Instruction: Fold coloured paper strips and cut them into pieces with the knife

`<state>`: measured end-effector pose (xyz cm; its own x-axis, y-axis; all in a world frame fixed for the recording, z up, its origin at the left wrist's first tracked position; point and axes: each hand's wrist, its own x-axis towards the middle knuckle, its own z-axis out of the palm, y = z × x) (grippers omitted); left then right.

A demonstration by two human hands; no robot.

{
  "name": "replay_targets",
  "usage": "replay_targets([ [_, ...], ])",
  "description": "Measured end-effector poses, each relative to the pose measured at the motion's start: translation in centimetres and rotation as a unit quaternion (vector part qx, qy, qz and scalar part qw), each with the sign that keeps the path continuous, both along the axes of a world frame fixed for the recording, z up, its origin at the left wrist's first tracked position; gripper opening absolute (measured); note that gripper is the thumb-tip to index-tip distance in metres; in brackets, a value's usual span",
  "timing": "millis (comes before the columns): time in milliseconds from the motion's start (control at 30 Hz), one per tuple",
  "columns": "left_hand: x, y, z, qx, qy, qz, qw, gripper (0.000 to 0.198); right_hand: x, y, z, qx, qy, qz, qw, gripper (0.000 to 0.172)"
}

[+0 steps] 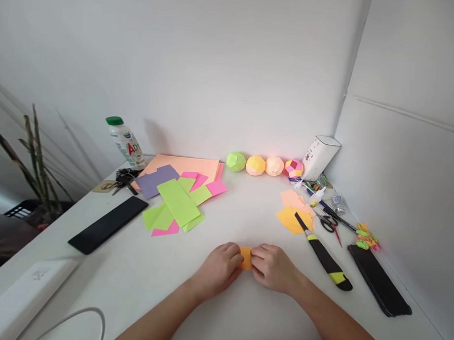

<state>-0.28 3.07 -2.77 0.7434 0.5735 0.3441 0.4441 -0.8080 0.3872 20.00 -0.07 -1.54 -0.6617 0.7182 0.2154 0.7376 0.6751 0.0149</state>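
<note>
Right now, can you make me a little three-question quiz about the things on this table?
1. True or false: the left hand and the right hand both hold the small orange paper.
2. How many paper balls sit in the row at the back of the table? A two, B four, C six.
3. Fill the gap: the black and yellow knife lies to the ___ of the hands.
Key: 1 true; 2 B; 3 right.
</note>
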Motion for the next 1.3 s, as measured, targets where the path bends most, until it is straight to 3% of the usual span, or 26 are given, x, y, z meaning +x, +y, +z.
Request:
replay_targets([
  [133, -0.1, 0.2, -0.2, -0.008, -0.018, -0.012, 1.000, 0.015, -0.2, -0.6, 0.2, 0.000, 0.007, -0.008, 1.000, 0.010],
  [367, -0.3, 0.1, 0.3, -0.025, -0.003, -0.012, 1.000, 0.012, -0.5, -0.8, -0.7, 0.014, 0.029, -0.008, 0.999, 0.017],
  [567, 0.0, 0.1, -0.1, -0.038, -0.017, -0.001, 0.999, 0.023, -0.3, -0.4, -0.7, 0.011, 0.100, -0.030, 0.994, 0.019],
  [733, 0.2, -0.2, -0.1, -0.129, -0.103, 0.014, 0.986, 0.021, -0.8, -0.3, 0.0, -0.011, 0.186, -0.047, 0.981, 0.016],
  [933, 0.3, -1.4, 1.0, -0.238, -0.182, 0.018, 0.954, 0.012, -1.9, -0.9, 0.7, -0.072, 0.286, -0.038, 0.955, 0.013],
  [1133, 0.3, -1.8, 1.6, -0.308, -0.209, 0.016, 0.928, 0.010, -2.3, -1.3, 0.9, -0.129, 0.355, -0.039, 0.925, 0.009],
  [1300, 0.0, -1.5, 2.2, -0.350, -0.221, 0.042, 0.909, 0.012, -0.9, -0.7, 1.4, -0.171, 0.391, -0.043, 0.903, 0.009],
])
